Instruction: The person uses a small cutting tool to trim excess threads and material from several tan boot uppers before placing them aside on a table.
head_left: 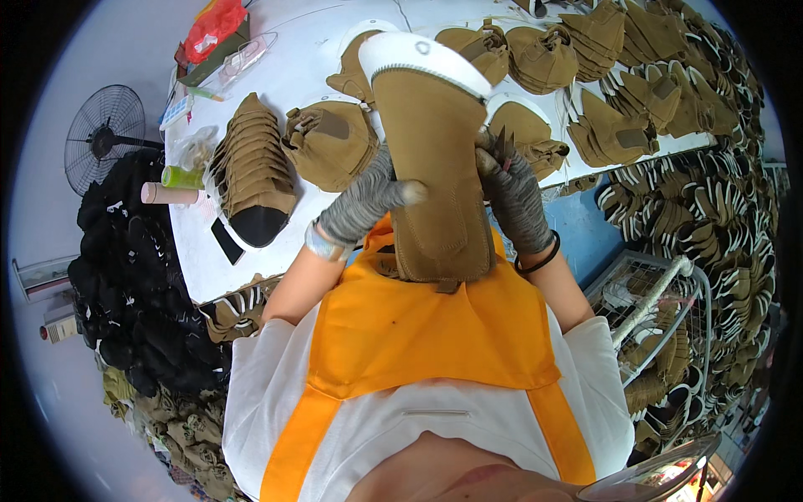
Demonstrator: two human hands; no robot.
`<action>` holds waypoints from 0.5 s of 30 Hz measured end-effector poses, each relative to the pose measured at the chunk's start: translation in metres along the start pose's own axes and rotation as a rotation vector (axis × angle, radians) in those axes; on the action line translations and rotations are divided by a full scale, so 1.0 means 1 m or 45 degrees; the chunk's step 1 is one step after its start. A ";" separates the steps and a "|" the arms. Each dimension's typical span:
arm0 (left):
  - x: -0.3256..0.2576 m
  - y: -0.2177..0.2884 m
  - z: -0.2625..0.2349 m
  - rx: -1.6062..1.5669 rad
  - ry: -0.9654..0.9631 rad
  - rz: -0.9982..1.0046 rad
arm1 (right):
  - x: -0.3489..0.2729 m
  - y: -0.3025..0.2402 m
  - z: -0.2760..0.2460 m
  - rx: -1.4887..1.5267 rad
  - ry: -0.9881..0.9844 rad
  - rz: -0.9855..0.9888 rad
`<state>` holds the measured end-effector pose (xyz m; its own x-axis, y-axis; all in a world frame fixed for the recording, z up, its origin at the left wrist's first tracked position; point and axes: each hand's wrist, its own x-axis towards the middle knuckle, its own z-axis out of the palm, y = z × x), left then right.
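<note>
Left hand [361, 203] and right hand [512, 194], gloved, half-hidden behind tan boot [435, 167].

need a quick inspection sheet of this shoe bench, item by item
surface: white table, mostly covered.
job's things: tan boot with white sole, held upright against the orange apron; small pointed tool at the right hand.
clutter: rows of tan uppers and more boots, green tube, red bag.
grippers: left hand and right hand, both in grey gloves, grip the boot's sides.
cables: nothing seen.
surroundings: fan, heap of black pieces, wire rack, stacked shoes on the right.
</note>
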<state>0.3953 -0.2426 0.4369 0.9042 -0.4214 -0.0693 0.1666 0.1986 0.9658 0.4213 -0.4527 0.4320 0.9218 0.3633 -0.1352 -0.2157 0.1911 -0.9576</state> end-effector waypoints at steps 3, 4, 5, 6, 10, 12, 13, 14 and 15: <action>-0.010 0.011 0.018 0.454 0.360 0.260 | -0.013 0.001 0.004 -0.058 0.104 -0.097; -0.011 0.014 0.024 0.558 0.442 0.329 | -0.017 0.002 0.006 -0.109 0.122 -0.136; -0.013 0.017 0.030 0.667 0.529 0.390 | -0.022 0.002 0.011 -0.157 0.140 -0.180; -0.014 0.024 0.039 0.698 0.573 0.359 | -0.023 0.002 0.014 -0.205 0.157 -0.224; -0.011 0.030 0.028 0.625 0.399 0.098 | -0.016 0.009 0.009 -0.208 0.217 -0.304; -0.014 0.032 0.020 0.336 0.360 -0.095 | -0.013 0.008 -0.009 -0.622 0.296 -0.470; -0.015 0.033 0.019 0.191 0.338 -0.191 | -0.013 0.006 -0.016 -0.830 0.337 -0.552; -0.017 0.027 0.019 0.113 0.361 -0.163 | -0.014 -0.002 -0.016 -0.784 0.386 -0.695; -0.019 0.018 0.018 0.039 0.383 -0.136 | -0.014 -0.020 -0.017 -1.047 0.318 -0.912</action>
<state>0.3739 -0.2470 0.4599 0.9586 -0.1570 -0.2374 0.2594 0.1387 0.9558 0.4185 -0.4772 0.4485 0.8065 0.1998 0.5565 0.5844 -0.4122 -0.6990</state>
